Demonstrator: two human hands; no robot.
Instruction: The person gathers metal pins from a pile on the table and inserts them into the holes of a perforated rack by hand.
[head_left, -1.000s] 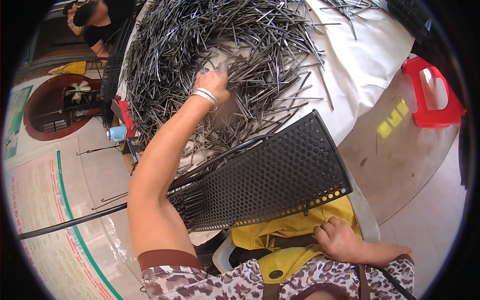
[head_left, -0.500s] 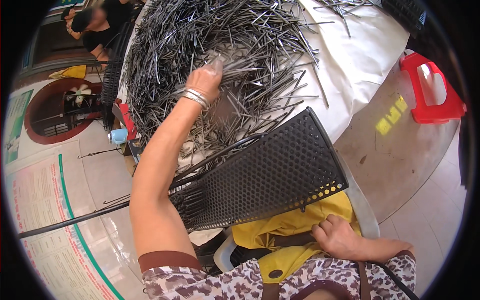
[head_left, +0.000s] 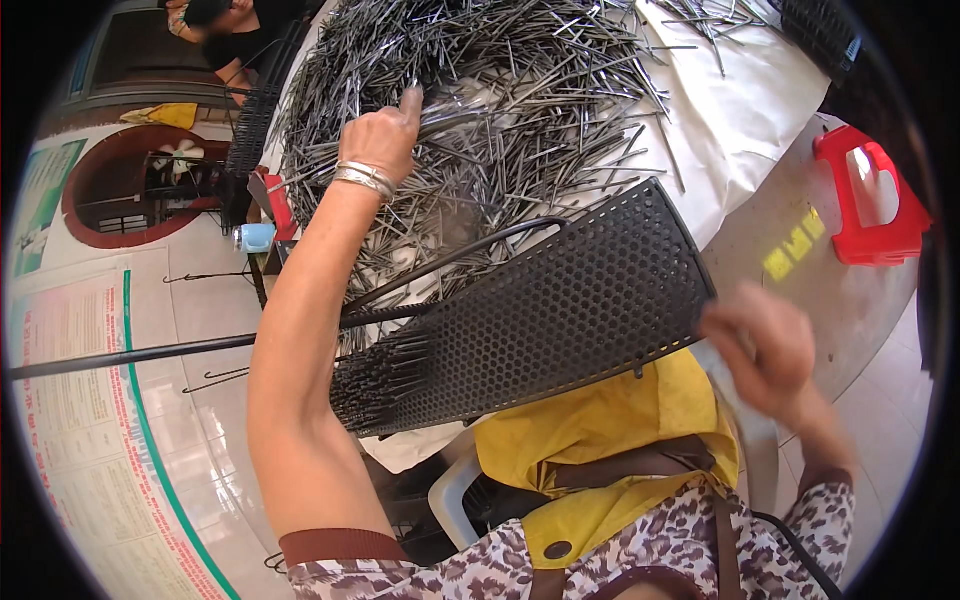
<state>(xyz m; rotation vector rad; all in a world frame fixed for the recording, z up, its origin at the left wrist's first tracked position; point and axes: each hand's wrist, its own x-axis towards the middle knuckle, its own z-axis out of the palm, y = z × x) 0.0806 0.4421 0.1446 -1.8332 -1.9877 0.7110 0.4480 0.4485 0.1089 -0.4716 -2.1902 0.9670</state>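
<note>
A large heap of thin dark sticks (head_left: 570, 100) is spread over a pale cloth. My left hand (head_left: 380, 142), with bangles at its wrist, is closed at the heap's near left part. Several sticks jut rightward from its grip. In front of me a black perforated panel (head_left: 560, 300) slants up to the right, tilted above my yellow apron (head_left: 640, 400). Rows of short dark sticks (head_left: 385, 385) stand in the holes at its left end. My right hand (head_left: 768, 345) is beside the panel's right corner, its fingers blurred; whether they touch it I cannot tell.
A long black bar (head_left: 200, 347) with a bent end crosses from the left behind the panel. The round table (head_left: 790, 210) carries a red plastic frame (head_left: 850, 240) at right. A light-blue cup (head_left: 256, 238) is at the left. Another person (head_left: 245, 45) is at the far left.
My right hand has lifted from the apron and moved up and right to the panel's corner. My left hand has shifted slightly left and away from me. The panel appears slightly higher and farther right.
</note>
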